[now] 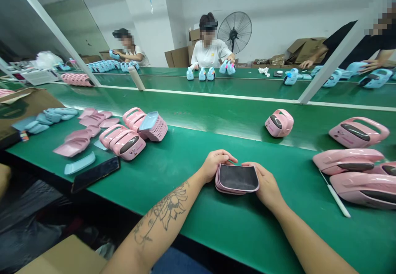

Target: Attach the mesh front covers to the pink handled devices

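Note:
In front of me, a small stack of curved, pink-edged panels (237, 178) sits low over the green table, its top face dark grey. My left hand (217, 163) grips the stack's left side, fingers curled behind the far edge. Against the opposite side is my right hand (266, 184), closed around the right edge and far corner. Some fingertips are hidden behind the panels. To the left stand pink handled cases (128, 144) with dark windows, beside a stack of pink panels topped by a blue one (154, 126).
Several pink cases (363, 189) and a white pen-like tool (338, 199) lie on the right. A black phone (95, 174), loose pink pieces (74, 142) and blue pieces (46, 119) are on the left. A single pink case (279, 123) stands ahead. Co-workers sit across the table.

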`<state>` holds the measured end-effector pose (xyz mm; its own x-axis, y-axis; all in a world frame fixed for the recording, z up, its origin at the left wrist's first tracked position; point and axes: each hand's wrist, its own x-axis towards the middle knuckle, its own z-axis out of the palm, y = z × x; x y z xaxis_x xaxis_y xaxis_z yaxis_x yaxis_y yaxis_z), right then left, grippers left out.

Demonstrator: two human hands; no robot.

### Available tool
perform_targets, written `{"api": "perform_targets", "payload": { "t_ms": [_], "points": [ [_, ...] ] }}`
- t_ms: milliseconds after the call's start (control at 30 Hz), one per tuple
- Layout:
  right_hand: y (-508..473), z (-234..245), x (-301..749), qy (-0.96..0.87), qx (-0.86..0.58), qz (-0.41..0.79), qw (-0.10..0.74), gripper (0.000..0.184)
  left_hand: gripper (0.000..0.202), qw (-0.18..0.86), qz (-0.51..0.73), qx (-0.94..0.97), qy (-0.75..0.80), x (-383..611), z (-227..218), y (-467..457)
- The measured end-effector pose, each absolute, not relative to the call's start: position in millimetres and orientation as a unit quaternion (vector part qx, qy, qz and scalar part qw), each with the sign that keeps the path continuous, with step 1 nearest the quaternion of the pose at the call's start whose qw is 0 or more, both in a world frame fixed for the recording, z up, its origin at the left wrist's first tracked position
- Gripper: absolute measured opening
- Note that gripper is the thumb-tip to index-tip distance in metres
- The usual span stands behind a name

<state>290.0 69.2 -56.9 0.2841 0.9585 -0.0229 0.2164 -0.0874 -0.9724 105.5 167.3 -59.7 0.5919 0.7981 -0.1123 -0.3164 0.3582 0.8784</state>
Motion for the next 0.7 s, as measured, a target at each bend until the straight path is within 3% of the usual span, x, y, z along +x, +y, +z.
{"api": "perform_targets", "payload": {
  "t_ms": [700],
  "points": [
    [70.5, -52.9, 286.8, -0.453, -0.624, 0.410, 0.486, 0.059, 0.038, 0.784, 0.339, 0.453, 0.255, 103.6, -50.3, 165.1]
  ]
}}
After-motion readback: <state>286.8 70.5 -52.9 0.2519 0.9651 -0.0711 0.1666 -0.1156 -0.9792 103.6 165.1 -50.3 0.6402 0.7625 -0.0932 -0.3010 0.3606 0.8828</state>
